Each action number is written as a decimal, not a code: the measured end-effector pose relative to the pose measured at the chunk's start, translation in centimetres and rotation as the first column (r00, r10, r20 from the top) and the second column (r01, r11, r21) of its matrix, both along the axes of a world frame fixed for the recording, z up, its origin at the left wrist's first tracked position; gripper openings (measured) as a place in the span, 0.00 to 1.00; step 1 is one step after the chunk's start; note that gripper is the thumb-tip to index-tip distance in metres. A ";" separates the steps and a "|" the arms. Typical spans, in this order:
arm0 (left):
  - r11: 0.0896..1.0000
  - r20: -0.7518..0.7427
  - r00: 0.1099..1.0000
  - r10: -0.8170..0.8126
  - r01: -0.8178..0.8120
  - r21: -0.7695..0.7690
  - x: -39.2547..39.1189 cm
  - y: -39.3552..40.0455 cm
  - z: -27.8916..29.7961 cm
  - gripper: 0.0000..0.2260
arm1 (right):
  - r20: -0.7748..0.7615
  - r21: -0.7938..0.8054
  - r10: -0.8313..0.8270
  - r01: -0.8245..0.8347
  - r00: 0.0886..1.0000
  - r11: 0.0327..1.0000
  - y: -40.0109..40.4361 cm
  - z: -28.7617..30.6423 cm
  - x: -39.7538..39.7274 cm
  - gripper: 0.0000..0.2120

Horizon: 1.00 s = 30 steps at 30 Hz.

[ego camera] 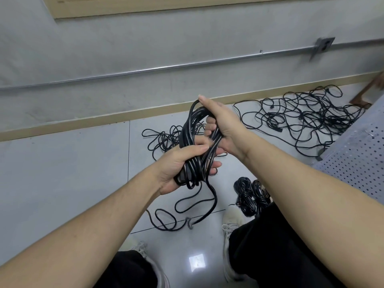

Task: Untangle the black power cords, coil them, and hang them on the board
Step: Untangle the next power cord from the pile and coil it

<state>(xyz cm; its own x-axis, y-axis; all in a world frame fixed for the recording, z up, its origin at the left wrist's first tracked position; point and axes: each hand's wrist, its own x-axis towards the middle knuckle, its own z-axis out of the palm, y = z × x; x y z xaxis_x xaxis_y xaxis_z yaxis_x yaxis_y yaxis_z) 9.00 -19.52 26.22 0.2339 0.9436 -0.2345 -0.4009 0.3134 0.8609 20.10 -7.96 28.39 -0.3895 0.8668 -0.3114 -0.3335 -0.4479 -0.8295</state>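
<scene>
Head view looks down on two bare forearms reaching over a pale tiled floor (62, 173). The left hand (178, 167) grasps the lower end of a coiled black cord (195, 142), fingers curled round the bundled loops and thumb laid across the front of them. The right hand (220, 127) grips the upper end of the same coil, fingers wrapped round the strands and thumb pointing up along the top loop. The coil stands roughly upright between the two hands, held in the air above the floor. A loose tail (187, 213) of the cord drops from the left hand and lies in slack loops on the tiles, ending near a blurred grey plug (190, 223). Behind the hands a small tangle of cords (164, 138) lies on the floor, and to the right, along the beige skirting (83, 123), spreads a much larger tangled heap (301, 117). Two finished coils (251, 196) rest side by side on the floor just beside the person's right white shoe (230, 225). A perforated grey panel (357, 163) fills the right edge. A metal conduit (145, 70) runs along the grey wall to a socket box (323, 45).
</scene>
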 end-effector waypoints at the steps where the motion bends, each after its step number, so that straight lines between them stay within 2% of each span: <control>1: 1.000 0.003 1.000 -0.020 0.020 0.000 -0.1 0.0 0.0 0.09 | -0.014 -0.011 0.010 -0.010 1.000 1.000 0.0 0.0 0.1 0.13; 6: 0.998 0.072 0.996 -0.047 0.049 -0.030 0.3 0.6 -0.9 0.12 | -0.037 -0.039 0.002 -0.004 0.999 0.999 -0.5 -0.5 0.1 0.12; 8: 0.999 0.024 1.000 -0.007 0.008 -0.035 0.4 0.7 -1.3 0.14 | -0.037 -0.043 0.029 -0.031 0.999 0.999 -0.5 -1.0 0.2 0.16; 10: 0.997 -0.025 0.997 0.067 -0.067 -0.025 0.1 0.9 -1.4 0.15 | -0.002 -0.065 0.099 -0.099 0.995 0.993 -0.4 -1.9 0.3 0.25; 12: 0.987 0.000 0.987 0.162 -0.162 0.007 -0.1 1.1 -0.7 0.14 | 0.082 -0.095 0.196 -0.188 0.977 0.978 -0.3 -3.0 0.5 0.29; 14: 0.962 0.045 0.961 0.273 -0.274 0.013 -0.7 1.5 0.3 0.14 | 0.229 -0.106 0.327 -0.310 0.917 0.945 -0.8 -3.6 0.7 0.27; 16: 0.932 0.051 0.931 0.362 -0.363 0.017 -1.8 1.9 0.5 0.16 | 0.380 -0.120 0.491 -0.485 0.784 0.866 -1.4 -3.7 0.8 0.26; 17: 0.915 0.047 0.915 0.401 -0.402 0.026 -2.4 2.1 0.4 0.16 | 0.400 -0.145 0.573 -0.568 0.715 0.810 -1.8 -3.7 0.9 0.26; 20: 0.839 0.034 0.839 0.543 -0.544 0.013 -3.9 2.7 -0.1 0.16 | 0.398 -0.195 0.722 -0.718 0.566 0.669 -2.6 -3.5 1.2 0.22; 24: 0.719 -0.001 0.719 0.695 -0.695 0.007 -5.0 2.9 0.1 0.16 | 0.429 -0.180 0.679 -0.681 0.595 0.710 -2.6 -3.6 1.2 0.15; 25: 0.687 -0.035 0.686 0.726 -0.726 0.027 -5.3 3.0 0.1 0.16 | 0.466 -0.160 0.669 -0.689 0.579 0.707 -2.6 -3.7 1.2 0.14; 28: 0.568 -0.141 0.553 0.821 -0.816 0.111 -6.1 3.4 -0.5 0.15 | 0.614 -0.118 0.667 -0.786 0.422 0.606 -2.9 -4.3 1.2 0.14; 30: 0.491 -0.233 0.449 0.863 -0.854 0.174 -6.5 3.5 -0.6 0.15 | 0.682 -0.067 0.621 -0.813 0.386 0.579 -3.1 -4.6 1.2 0.12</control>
